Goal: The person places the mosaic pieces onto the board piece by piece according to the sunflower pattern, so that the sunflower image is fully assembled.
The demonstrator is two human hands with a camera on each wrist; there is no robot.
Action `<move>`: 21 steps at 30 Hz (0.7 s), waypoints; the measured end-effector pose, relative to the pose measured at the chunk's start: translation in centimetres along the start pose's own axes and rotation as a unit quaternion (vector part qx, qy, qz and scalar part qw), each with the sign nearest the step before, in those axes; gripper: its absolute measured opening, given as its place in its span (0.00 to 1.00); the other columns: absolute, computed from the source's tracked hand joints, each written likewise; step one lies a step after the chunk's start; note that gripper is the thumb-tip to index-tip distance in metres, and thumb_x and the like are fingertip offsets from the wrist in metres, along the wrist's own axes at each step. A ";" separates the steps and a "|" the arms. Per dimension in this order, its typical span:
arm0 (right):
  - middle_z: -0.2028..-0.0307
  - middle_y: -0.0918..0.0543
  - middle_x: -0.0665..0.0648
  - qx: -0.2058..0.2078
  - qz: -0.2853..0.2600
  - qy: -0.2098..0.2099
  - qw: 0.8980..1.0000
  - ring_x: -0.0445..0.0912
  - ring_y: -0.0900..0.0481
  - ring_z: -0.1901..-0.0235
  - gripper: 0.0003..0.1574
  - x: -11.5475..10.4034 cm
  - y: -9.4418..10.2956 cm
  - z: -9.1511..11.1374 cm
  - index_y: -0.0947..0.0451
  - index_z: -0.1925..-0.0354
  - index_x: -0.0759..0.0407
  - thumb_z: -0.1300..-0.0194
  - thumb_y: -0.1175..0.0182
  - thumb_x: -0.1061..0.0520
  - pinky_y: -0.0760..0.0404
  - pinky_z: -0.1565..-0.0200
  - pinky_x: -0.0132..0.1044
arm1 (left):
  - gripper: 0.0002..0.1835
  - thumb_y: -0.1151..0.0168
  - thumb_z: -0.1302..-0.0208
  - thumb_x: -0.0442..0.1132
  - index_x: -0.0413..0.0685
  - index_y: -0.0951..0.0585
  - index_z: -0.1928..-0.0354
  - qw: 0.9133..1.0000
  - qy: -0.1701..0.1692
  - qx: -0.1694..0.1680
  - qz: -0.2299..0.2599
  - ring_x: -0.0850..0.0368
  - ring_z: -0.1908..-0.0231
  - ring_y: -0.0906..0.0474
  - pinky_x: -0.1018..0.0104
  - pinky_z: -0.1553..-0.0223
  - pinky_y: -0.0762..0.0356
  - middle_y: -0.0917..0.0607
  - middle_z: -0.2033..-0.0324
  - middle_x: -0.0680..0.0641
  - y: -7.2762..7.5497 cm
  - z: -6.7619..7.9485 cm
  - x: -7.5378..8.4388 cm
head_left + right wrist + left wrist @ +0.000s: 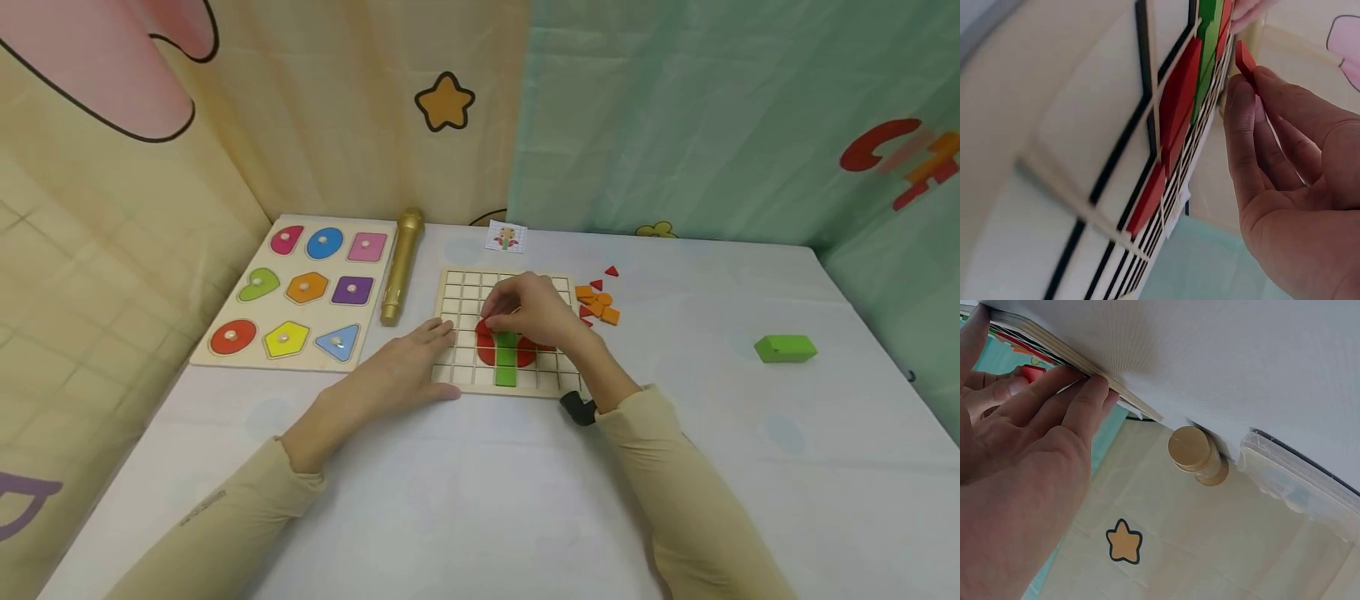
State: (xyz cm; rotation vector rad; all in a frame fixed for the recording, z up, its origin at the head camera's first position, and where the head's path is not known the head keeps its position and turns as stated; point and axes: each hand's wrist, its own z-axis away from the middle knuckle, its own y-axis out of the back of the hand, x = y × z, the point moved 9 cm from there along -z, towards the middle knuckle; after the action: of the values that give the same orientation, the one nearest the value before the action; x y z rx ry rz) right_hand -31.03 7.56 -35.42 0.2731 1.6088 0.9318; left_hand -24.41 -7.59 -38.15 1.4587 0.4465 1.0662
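Note:
A wooden grid board [463,377] lies on the table with green squares [506,360] in a column and red pieces [527,352] on either side of it. My right hand [537,310] is over the board's middle, pinching a small red piece [1246,61] between thumb and fingertips. In the right wrist view that piece stands off the grid at a tilt. At the board's left edge rests my left hand [401,364], its fingers stretched out and touching the frame. The left wrist view shows these fingers [1082,406] along the board's side.
A shape-knob puzzle [247,312] and a gold stick [402,267] stand left of the board. Behind it lies a small picture card [506,237]. Loose orange pieces [603,300] and red triangles [612,271] are at right, a green block [784,348] farther off. A black object [576,408] touches the front edge.

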 end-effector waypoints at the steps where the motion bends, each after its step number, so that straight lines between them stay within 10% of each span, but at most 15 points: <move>1: 0.63 0.10 0.53 0.002 -0.002 0.000 1.000 0.48 0.15 0.61 0.05 -0.1 -0.3 -0.2 0.12 0.59 0.56 0.34 0.26 0.59 0.14 0.50 0.40 | 0.48 0.26 0.34 0.57 0.38 0.34 0.21 1.000 -0.004 0.003 -0.004 0.41 0.17 0.48 0.43 0.21 0.40 0.37 0.19 0.40 0.1 0.0 0.1; 21: 0.62 0.10 0.50 -0.034 0.064 0.040 0.997 0.45 0.17 0.61 0.08 -1.7 -3.4 -0.8 0.09 0.57 0.55 0.34 0.25 0.57 0.16 0.53 0.38 | 0.48 0.26 0.35 0.57 0.36 0.33 0.22 1.000 -0.005 0.000 -0.016 0.41 0.18 0.47 0.42 0.21 0.40 0.36 0.20 0.39 0.2 -0.1 0.2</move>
State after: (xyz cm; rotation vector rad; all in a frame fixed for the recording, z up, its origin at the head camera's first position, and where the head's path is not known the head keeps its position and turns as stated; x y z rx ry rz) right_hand -30.24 3.94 -36.55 0.2979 1.6438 1.1060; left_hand -24.43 -7.39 -37.91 1.4526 0.4610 1.0331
